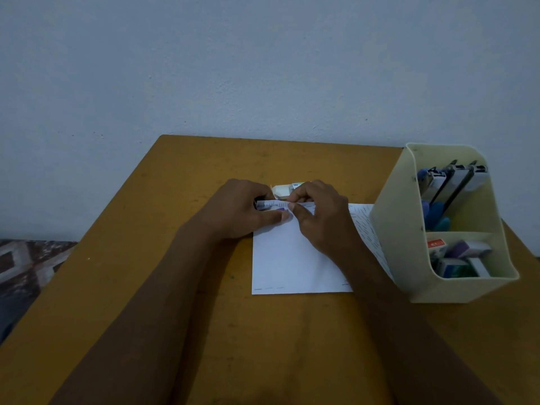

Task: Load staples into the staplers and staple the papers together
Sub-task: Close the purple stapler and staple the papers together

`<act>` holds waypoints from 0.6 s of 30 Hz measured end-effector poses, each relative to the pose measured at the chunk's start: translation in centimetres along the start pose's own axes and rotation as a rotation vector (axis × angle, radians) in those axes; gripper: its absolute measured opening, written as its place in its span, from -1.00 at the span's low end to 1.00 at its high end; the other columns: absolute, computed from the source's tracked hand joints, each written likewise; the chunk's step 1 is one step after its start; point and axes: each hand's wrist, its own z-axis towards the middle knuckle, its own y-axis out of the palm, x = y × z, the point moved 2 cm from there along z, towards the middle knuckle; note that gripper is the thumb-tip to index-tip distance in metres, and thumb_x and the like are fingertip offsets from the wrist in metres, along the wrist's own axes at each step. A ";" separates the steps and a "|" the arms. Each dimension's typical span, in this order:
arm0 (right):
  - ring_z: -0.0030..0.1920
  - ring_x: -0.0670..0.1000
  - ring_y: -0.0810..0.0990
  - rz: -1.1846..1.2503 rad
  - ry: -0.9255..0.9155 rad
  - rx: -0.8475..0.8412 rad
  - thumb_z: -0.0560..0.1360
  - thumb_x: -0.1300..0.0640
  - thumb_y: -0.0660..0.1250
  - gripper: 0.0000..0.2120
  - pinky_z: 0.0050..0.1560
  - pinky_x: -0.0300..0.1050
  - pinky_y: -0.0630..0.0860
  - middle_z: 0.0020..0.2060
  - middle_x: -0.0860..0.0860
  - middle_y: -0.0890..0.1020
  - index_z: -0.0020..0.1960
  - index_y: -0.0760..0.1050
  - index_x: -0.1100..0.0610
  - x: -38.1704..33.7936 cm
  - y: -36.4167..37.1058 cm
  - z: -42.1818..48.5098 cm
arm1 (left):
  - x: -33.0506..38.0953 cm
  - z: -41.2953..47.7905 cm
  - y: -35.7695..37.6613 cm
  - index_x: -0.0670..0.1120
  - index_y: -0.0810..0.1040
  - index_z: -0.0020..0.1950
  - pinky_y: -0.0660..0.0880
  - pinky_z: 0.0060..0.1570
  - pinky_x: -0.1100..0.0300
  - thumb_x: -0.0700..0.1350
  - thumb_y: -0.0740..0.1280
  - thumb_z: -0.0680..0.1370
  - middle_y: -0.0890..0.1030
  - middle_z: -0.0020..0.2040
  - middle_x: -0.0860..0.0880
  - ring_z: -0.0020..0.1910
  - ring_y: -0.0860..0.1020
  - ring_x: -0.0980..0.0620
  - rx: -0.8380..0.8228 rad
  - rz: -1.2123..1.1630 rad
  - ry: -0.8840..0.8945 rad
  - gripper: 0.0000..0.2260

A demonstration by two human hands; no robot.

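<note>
White papers (287, 258) lie on the yellow-brown table (146, 258), their far edge folded up. My left hand (239, 210) grips a small purple stapler (279, 209) at that folded far edge; most of the stapler is hidden by my fingers. My right hand (318, 214) pinches the folded paper edge just right of the stapler. A small white staple box (285, 190) lies just behind my hands. A printed sheet (366, 226) sticks out from under the papers to the right.
A cream desk organizer (403, 252) stands at the right edge of the table. Its back compartment holds several staplers (451, 182), its front one small staple boxes (458, 258). A wall rises behind the table. A patterned floor (29, 264) shows at left.
</note>
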 end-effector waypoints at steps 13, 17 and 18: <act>-0.20 0.04 0.55 -0.002 0.004 -0.009 0.37 0.18 0.40 -0.94 -0.21 0.16 0.50 -0.23 0.01 0.61 -0.18 0.54 0.12 0.0 0.0 0.1 | 0.0 0.0 0.3 0.00 0.53 -0.31 0.20 -0.45 0.20 0.31 0.25 0.39 0.50 -0.43 0.02 -0.48 0.38 0.07 0.061 0.025 0.040 -0.62; -0.20 0.03 0.54 -0.014 0.022 -0.005 0.37 0.18 0.40 -0.95 -0.20 0.16 0.49 -0.24 0.00 0.60 -0.19 0.53 0.11 0.0 0.0 0.1 | 0.0 0.1 0.3 -0.02 0.59 -0.23 0.29 -0.41 0.14 0.28 0.33 0.40 0.56 -0.37 0.02 -0.42 0.44 0.07 0.049 0.014 0.002 -0.64; -0.20 0.02 0.54 -0.016 0.028 -0.003 0.37 0.18 0.40 -0.95 -0.20 0.16 0.49 -0.24 0.00 0.60 -0.19 0.53 0.10 0.0 0.0 0.1 | 0.0 0.1 0.2 -0.01 0.60 -0.19 0.32 -0.39 0.12 0.26 0.38 0.39 0.57 -0.33 0.03 -0.39 0.45 0.08 0.020 -0.002 -0.024 -0.67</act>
